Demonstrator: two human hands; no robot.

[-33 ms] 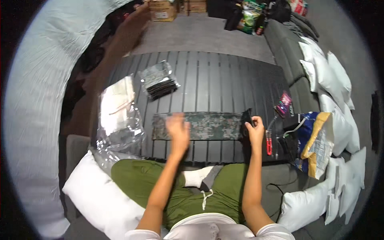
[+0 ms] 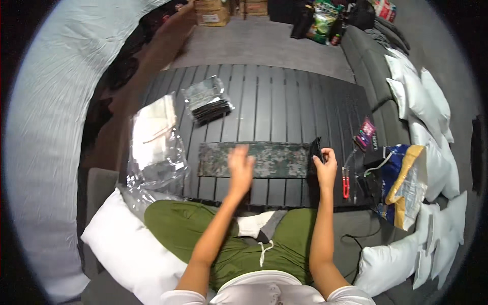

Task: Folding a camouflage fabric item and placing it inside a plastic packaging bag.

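A long strip of camouflage fabric (image 2: 279,161) lies stretched flat from left to right across the near part of the slatted table. My left hand (image 2: 241,166) is on or just over its left half, fingers stretched out and a little blurred. At the strip's right end a black flap or edge (image 2: 315,152) stands raised. My right hand (image 2: 327,163) pinches this black part between thumb and fingers. The exact kind of fabric item does not show.
The dark slatted table (image 2: 274,96) bears a clear packet of folded camouflage pieces (image 2: 207,99) and clear plastic bags (image 2: 157,147) at left. To the right are red-handled pliers or cutters (image 2: 346,185), a purple packet (image 2: 365,133) and a blue-and-gold bag (image 2: 406,178). White pillows (image 2: 134,244) flank me.
My left hand has slid to the right along the camouflage strip. My right hand keeps its pinch on the black end. The whole view has shifted slightly.
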